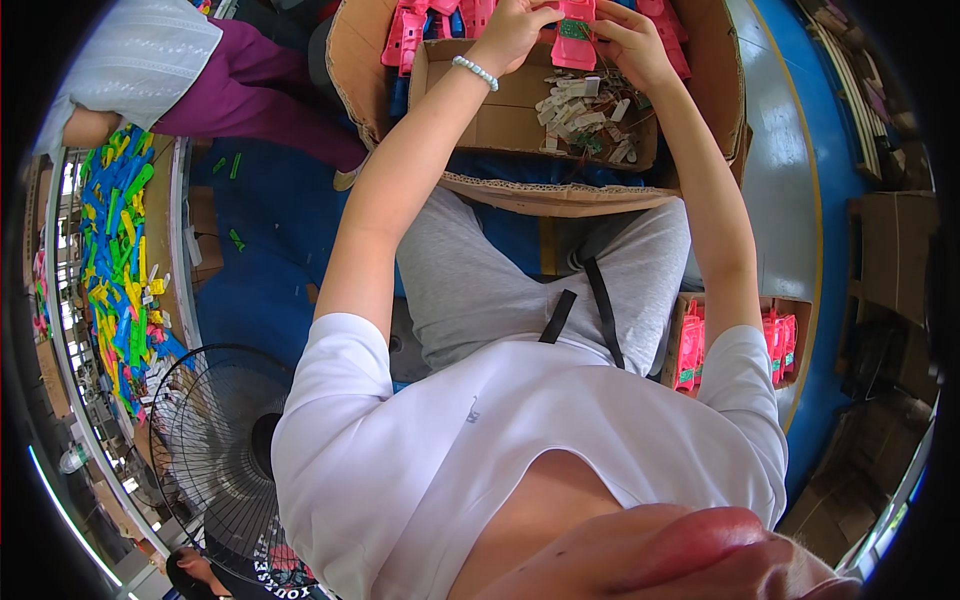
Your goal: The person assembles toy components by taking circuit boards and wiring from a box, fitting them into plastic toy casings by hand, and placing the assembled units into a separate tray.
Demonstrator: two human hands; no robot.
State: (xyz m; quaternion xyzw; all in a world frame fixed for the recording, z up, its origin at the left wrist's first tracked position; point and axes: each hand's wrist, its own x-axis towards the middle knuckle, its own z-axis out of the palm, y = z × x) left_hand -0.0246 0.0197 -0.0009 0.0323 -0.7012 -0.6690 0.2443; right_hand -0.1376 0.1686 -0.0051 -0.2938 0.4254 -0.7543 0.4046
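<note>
- We hold a pink plastic part [574, 42] between both hands, right at the top of the view, above the small cardboard box [500, 112]
- Our left hand [512, 32] is closed on the part's left edge, and our right hand [632, 42] grips its right side with the fingers curled round it
- The part stands with its long axis roughly up and down in the view, a green patch showing near its top; both hands sit equally close, one on each side
- The small box holds a heap of little pale pieces [585, 115] on its right half (its left half looks bare)
- That box rests inside a big cardboard box [560, 195] in front of our knees, with more pink parts [415, 30] piled at its far end
- By our right hip a third box [780, 340] holds pink parts standing on edge
- Off to our left a fan [215, 450] and a long desk [178, 240] strewn with coloured strips [120, 250]
</note>
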